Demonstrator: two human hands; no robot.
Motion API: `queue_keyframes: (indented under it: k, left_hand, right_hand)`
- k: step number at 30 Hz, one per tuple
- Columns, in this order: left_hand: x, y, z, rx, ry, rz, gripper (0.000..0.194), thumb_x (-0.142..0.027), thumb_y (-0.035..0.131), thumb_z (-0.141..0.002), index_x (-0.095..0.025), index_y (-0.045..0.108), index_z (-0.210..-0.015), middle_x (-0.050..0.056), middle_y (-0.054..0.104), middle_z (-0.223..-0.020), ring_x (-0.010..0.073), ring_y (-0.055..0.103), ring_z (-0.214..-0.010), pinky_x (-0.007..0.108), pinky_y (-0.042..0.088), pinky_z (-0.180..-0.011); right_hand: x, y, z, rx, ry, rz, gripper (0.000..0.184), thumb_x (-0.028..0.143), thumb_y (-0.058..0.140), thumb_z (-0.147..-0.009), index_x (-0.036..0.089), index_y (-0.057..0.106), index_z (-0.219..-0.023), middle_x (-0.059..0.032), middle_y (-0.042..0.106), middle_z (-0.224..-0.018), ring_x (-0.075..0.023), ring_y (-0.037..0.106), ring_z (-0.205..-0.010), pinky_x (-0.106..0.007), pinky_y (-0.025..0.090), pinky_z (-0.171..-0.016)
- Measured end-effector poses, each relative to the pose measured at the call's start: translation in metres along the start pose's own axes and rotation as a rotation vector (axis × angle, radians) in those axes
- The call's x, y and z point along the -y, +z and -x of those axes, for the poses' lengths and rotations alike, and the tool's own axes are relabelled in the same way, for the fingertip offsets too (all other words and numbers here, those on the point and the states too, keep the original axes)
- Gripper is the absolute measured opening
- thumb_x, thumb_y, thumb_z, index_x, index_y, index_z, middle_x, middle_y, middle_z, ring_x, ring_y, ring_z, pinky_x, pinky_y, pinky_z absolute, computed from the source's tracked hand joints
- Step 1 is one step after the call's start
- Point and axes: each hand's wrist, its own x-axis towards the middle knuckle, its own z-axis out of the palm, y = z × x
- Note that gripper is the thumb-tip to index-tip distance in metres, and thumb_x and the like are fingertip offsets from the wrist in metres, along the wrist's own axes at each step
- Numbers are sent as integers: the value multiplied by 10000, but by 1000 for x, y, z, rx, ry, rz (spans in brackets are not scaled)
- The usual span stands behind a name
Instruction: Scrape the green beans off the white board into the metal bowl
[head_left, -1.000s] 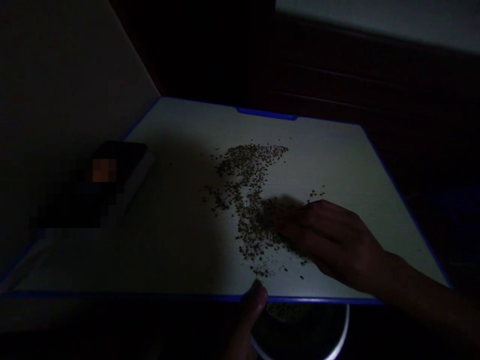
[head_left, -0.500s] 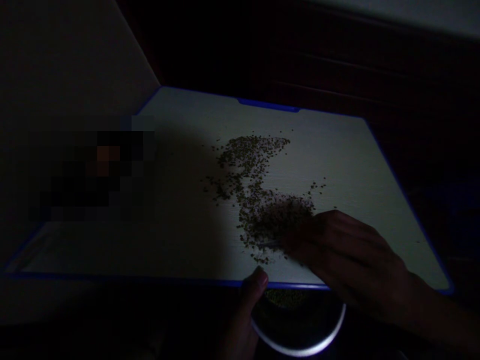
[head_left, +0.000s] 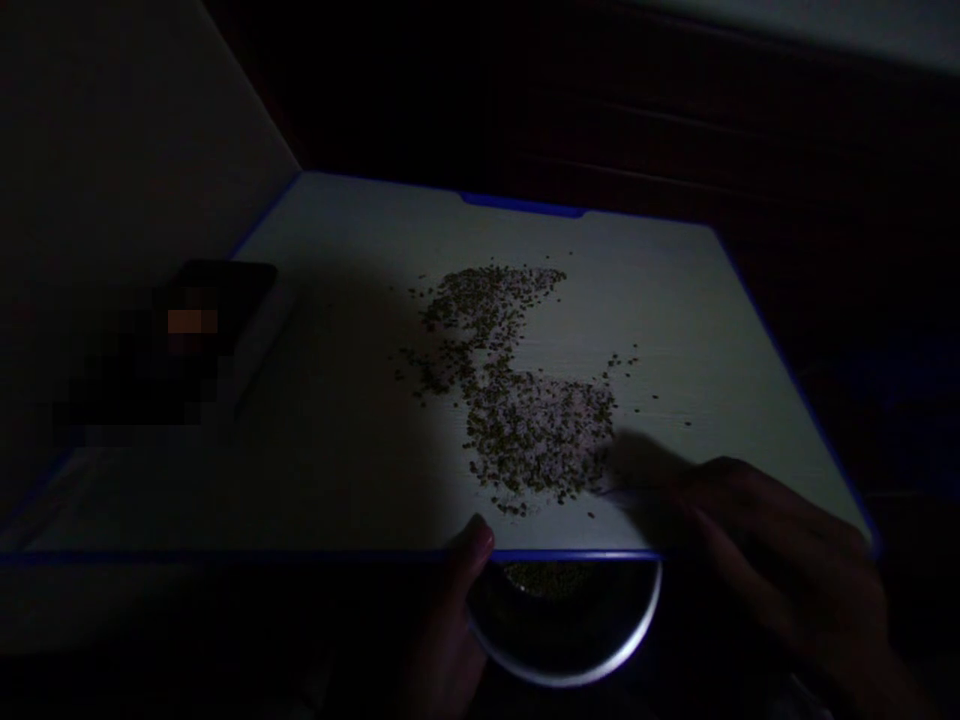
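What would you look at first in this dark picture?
You'd probably spot the small greenish grains first, scattered across the middle of the pale board with blue edges. Below the board's near edge is a round bowl with more grains, the left hand right beside it. The blurry right hand is at the grains' lower right.

Dim room, pale wall (head_left: 112, 170) at left, dark panelled wooden furniture (head_left: 480, 110) ahead, pale ledge (head_left: 840, 20) above it

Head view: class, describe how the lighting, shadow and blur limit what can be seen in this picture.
In the head view, light falls on the right of the white board, a broad shadow covers its left part, the right hand is dark with blurred fingers, and the object at left is pixelated.
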Motion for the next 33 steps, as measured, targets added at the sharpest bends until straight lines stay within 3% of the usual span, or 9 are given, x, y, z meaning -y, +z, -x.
queue_keyframes:
  k: [5,8,13,17,21,26,29,33]
  left_hand:
    - [-13,14,-1,-153,-8,2,718,-324,775,-980,-297,561,-1665,67,799,-1449,370,613,-1506,524,405,-1333]
    - [-13,22,-1,-273,9,31,760,-243,752,-975,-274,511,-1695,82,797,-1452,365,627,-1493,540,394,-1339]
    - [-9,15,-1,-170,30,-29,632,-340,845,-933,-252,697,-1541,87,841,-1366,378,640,-1479,522,411,-1329]
    - [-9,12,-2,-174,23,-26,525,-314,883,-898,-264,792,-1413,71,864,-1314,385,628,-1493,517,437,-1318]
    - [-10,14,-2,-191,25,-12,473,-302,883,-897,-266,810,-1363,67,861,-1326,397,637,-1483,540,465,-1299]
    - [-11,14,-1,-245,52,-14,509,-276,939,-822,-270,818,-1316,66,867,-1316,396,659,-1461,544,474,-1292]
    - [-11,15,-1,-269,47,-29,503,-306,983,-758,-241,841,-1236,85,872,-1294,421,657,-1456,562,454,-1304]
    - [-11,20,0,-251,82,-47,548,-342,1032,-688,-223,848,-1189,102,864,-1316,444,634,-1476,565,437,-1314]
  right_hand:
    - [5,4,-4,13,-54,4,167,144,595,-1095,174,735,-1181,-63,824,-975,-133,816,-833,-171,675,-719]
    - [8,11,-5,13,-44,-39,173,139,625,-1082,159,740,-1209,-83,836,-1018,-144,832,-871,-188,698,-779]
    - [13,21,5,55,-90,-91,256,138,648,-1066,143,736,-1306,-136,836,-1229,-207,834,-1149,-287,694,-1022]
    - [18,23,12,65,-104,-101,353,112,656,-1049,149,709,-1395,-145,822,-1318,-230,807,-1250,-317,670,-1091]
    - [21,20,8,54,-86,-72,336,100,645,-1040,170,733,-1357,-129,846,-1249,-222,848,-1130,-290,700,-1012]
    - [17,13,-6,-1,-23,-22,179,128,645,-1055,179,756,-1185,-87,858,-999,-171,851,-848,-210,702,-772]
    - [13,12,-9,3,23,9,156,141,648,-1057,191,752,-1162,-76,850,-973,-168,840,-827,-207,681,-704]
    - [14,16,-10,13,29,-12,168,140,647,-1054,175,750,-1182,-80,848,-993,-165,835,-844,-212,676,-731]
